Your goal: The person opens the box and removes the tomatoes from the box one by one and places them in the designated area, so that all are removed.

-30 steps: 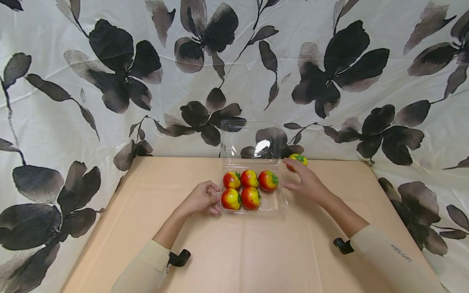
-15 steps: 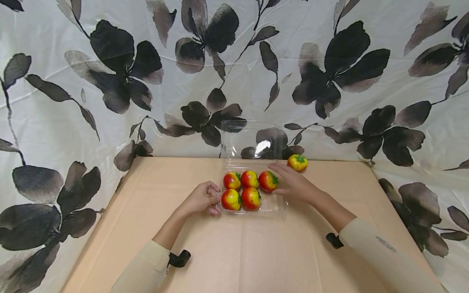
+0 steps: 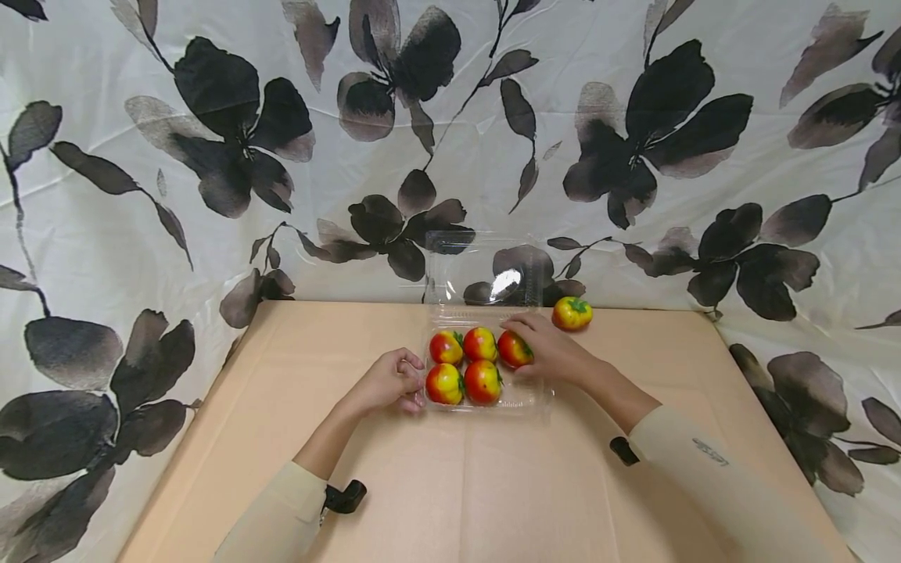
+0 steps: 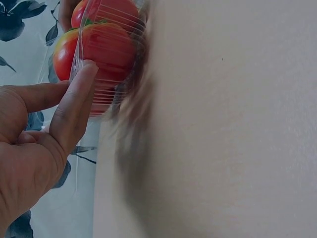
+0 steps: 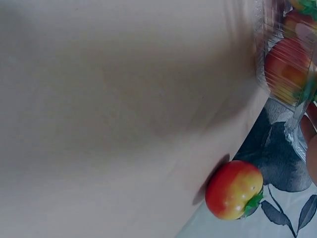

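- Since approx 1 s ago: R hand (image 3: pixel 552 349) has shifted left, away from the loose fruit (image 3: pixel 572 313), & now sits at the held fruit (image 3: pixel 515 350); L hand (image 3: pixel 389 383) abt same spot.
- R grip: part-closed, fingers round far side of held fruit, thumb on near side; actual pressure can't tell.
- Held fruit: btwn R thumb & fingers, in the clear tray (image 3: pixel 526 402); roughly round, no obvious long axis.
- Key relation, my read: held fruit is right at R fingertips, w/ other tray fruits (image 3: pixel 482 381) just beyond, to the left, so little room that way. R hand far nearer than L.
- L grip: thumb & finger pinching tray's left wall, well left of R grip.
- Loose fruit: behind & right of R grip, apart.
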Action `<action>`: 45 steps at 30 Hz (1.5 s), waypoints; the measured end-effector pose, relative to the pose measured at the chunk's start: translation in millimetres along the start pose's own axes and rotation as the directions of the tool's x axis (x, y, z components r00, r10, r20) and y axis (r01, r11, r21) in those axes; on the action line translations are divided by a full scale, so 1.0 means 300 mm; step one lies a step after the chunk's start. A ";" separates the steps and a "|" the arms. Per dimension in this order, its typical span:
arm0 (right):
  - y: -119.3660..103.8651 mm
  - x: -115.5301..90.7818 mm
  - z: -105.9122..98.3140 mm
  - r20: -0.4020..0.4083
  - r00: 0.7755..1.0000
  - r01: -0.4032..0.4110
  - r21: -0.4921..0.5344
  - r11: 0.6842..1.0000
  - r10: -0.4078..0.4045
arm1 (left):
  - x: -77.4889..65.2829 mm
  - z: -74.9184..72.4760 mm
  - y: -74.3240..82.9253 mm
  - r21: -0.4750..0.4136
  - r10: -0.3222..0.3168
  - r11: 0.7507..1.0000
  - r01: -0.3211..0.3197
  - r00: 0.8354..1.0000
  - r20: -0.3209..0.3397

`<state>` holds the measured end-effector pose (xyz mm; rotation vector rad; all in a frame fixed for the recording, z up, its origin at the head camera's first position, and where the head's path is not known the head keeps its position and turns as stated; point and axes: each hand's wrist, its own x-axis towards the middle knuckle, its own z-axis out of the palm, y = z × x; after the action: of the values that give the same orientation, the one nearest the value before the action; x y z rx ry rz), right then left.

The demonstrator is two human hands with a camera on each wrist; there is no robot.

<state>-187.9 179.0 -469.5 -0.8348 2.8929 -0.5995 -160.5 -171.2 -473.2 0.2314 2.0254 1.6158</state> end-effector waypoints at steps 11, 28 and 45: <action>-0.001 0.009 0.013 -0.020 1.000 0.009 -0.036 0.999 -0.010 | -0.002 0.002 0.003 0.017 0.010 1.000 -0.010 1.000 -0.002; 0.002 0.011 0.024 -0.091 0.993 0.069 -0.028 0.997 -0.071 | -0.003 -0.001 0.001 0.025 0.034 0.999 -0.034 0.999 0.019; -0.017 -0.006 0.004 -0.109 0.994 0.022 0.074 0.997 -0.014 | -0.004 -0.003 0.001 0.017 0.023 1.000 -0.023 1.000 0.015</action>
<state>-183.7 175.6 -468.6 -0.8442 2.9401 -0.7732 -160.0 -172.4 -472.4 0.2735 2.0329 1.6067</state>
